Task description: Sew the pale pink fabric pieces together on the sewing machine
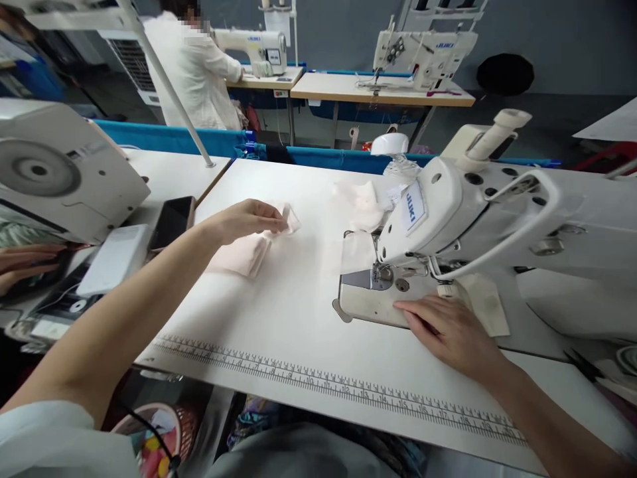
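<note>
My left hand (251, 221) pinches the edge of a thin, pale pink fabric piece (291, 220), raised slightly off the white table. Just below it lies a folded stack of pale pink fabric (243, 255), partly covered by my wrist. My right hand (445, 328) rests with fingers extended on the front of the bed of a white sewing machine (423, 199), holding nothing. Beneath the presser foot area, a sheer pale fabric piece (357, 251) lies at the needle's left. More pale pink fabric (362, 204) is bunched behind it.
A printed ruler (343, 390) runs along the table's front edge. At left stand another machine (64, 169), a dark open box (172, 222) and a co-worker's hand (30, 262). A person in white (192, 73) sits at a machine behind. A pink basket (186, 431) is below.
</note>
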The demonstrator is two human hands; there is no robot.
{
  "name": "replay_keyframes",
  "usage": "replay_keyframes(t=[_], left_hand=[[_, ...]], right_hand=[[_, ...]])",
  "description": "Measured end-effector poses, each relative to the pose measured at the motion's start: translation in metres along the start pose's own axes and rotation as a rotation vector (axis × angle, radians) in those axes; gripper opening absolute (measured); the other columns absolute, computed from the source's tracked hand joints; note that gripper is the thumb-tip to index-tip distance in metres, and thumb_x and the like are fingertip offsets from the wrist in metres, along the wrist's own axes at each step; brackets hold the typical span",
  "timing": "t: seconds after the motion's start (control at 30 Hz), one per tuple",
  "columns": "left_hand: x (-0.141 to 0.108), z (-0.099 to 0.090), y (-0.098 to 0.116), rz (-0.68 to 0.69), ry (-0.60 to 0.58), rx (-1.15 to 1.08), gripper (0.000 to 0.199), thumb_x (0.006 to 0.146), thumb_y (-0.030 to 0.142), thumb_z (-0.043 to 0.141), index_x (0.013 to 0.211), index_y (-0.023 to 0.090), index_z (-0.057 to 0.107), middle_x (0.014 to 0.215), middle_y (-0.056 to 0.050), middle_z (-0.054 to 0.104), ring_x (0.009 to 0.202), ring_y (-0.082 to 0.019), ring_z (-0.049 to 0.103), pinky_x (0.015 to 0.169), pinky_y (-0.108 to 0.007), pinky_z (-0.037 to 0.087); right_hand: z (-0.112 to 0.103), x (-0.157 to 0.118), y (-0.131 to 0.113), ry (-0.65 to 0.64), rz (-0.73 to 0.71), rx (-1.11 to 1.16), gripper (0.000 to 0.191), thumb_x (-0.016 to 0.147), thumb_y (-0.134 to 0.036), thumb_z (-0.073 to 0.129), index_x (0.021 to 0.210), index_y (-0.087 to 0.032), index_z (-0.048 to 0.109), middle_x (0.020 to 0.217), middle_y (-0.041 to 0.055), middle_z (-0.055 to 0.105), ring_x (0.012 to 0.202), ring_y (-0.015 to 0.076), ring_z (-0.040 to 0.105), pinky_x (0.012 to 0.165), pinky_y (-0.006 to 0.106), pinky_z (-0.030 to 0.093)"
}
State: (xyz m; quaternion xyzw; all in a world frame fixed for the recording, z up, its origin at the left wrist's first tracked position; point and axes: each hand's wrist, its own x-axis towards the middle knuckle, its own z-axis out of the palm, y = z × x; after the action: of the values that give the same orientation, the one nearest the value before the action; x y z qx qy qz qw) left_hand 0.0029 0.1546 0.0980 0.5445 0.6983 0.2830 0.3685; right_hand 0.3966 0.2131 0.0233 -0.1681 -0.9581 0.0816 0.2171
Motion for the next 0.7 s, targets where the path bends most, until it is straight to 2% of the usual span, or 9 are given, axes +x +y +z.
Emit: replay_keyframes(t=[0.1, 0.2, 0.3, 0.4, 0.53, 0.6, 0.7], left_hand=[[-0.025, 0.051, 0.016, 0.153, -0.077, -0.012, 0.024, 0.08, 0.04, 0.063, 0.083, 0.017, 0.071, 0.08, -0.004, 0.071, 0.073, -0.014, 0.062, 0.068, -0.027, 0.048], [-0.058, 0.109, 0.026, 0.392, -0.135, 0.089, 0.025, 0.093, 0.034, 0.052, 0.098, 0.016, 0.069, 0.1, -0.008, 0.072, 0.087, -0.016, 0.065, 0.075, -0.029, 0.053], [-0.089, 0.147, 0.025, 0.668, -0.115, 0.291, 0.027, 0.098, 0.025, 0.044, 0.11, 0.014, 0.066, 0.114, -0.011, 0.068, 0.107, -0.021, 0.062, 0.09, -0.036, 0.054], [-0.108, 0.159, 0.019, 0.783, 0.005, 0.522, 0.029, 0.098, 0.022, 0.044, 0.12, 0.013, 0.061, 0.125, -0.014, 0.064, 0.116, -0.026, 0.058, 0.095, -0.041, 0.054], [-0.117, 0.159, 0.009, 0.769, 0.123, 0.714, 0.035, 0.098, 0.024, 0.045, 0.127, 0.009, 0.057, 0.13, -0.016, 0.062, 0.115, -0.029, 0.059, 0.093, -0.044, 0.056], [-0.116, 0.159, 0.006, 0.741, 0.117, 0.753, 0.041, 0.099, 0.026, 0.043, 0.132, 0.005, 0.053, 0.133, -0.019, 0.059, 0.119, -0.03, 0.057, 0.097, -0.045, 0.054], [-0.109, 0.159, 0.003, 0.717, 0.053, 0.784, 0.047, 0.101, 0.031, 0.037, 0.138, 0.005, 0.048, 0.144, -0.019, 0.05, 0.133, -0.03, 0.046, 0.109, -0.047, 0.044]], right_hand=[[-0.003, 0.003, -0.003, 0.005, -0.038, 0.033, 0.02, 0.1, -0.016, 0.044, 0.104, -0.018, 0.063, 0.082, 0.0018, 0.071, 0.073, 0.0165, 0.065, 0.073, 0.034, 0.044], [-0.004, 0.002, -0.005, -0.027, -0.056, 0.06, 0.02, 0.1, -0.015, 0.043, 0.103, -0.018, 0.063, 0.08, 0.0017, 0.07, 0.071, 0.0165, 0.064, 0.073, 0.034, 0.044], [-0.004, 0.0, -0.008, -0.046, -0.037, 0.078, 0.022, 0.101, -0.016, 0.042, 0.104, -0.018, 0.063, 0.085, 0.0029, 0.071, 0.076, 0.0175, 0.065, 0.075, 0.035, 0.043], [-0.001, 0.0, -0.015, -0.043, -0.031, 0.088, 0.025, 0.103, -0.019, 0.039, 0.113, -0.018, 0.063, 0.092, 0.0052, 0.069, 0.082, 0.0179, 0.063, 0.077, 0.035, 0.044], [0.008, 0.01, -0.03, -0.066, -0.113, 0.028, 0.034, 0.103, -0.024, 0.039, 0.129, -0.015, 0.059, 0.096, 0.009, 0.06, 0.086, 0.0206, 0.056, 0.079, 0.037, 0.043], [0.012, 0.016, -0.036, -0.115, -0.133, -0.04, 0.037, 0.103, -0.028, 0.042, 0.133, -0.014, 0.057, 0.098, 0.0102, 0.057, 0.089, 0.0233, 0.054, 0.081, 0.039, 0.042], [0.014, 0.02, -0.042, -0.19, -0.108, -0.131, 0.041, 0.101, -0.033, 0.048, 0.134, -0.012, 0.057, 0.099, 0.0107, 0.055, 0.091, 0.0249, 0.053, 0.082, 0.041, 0.041]])
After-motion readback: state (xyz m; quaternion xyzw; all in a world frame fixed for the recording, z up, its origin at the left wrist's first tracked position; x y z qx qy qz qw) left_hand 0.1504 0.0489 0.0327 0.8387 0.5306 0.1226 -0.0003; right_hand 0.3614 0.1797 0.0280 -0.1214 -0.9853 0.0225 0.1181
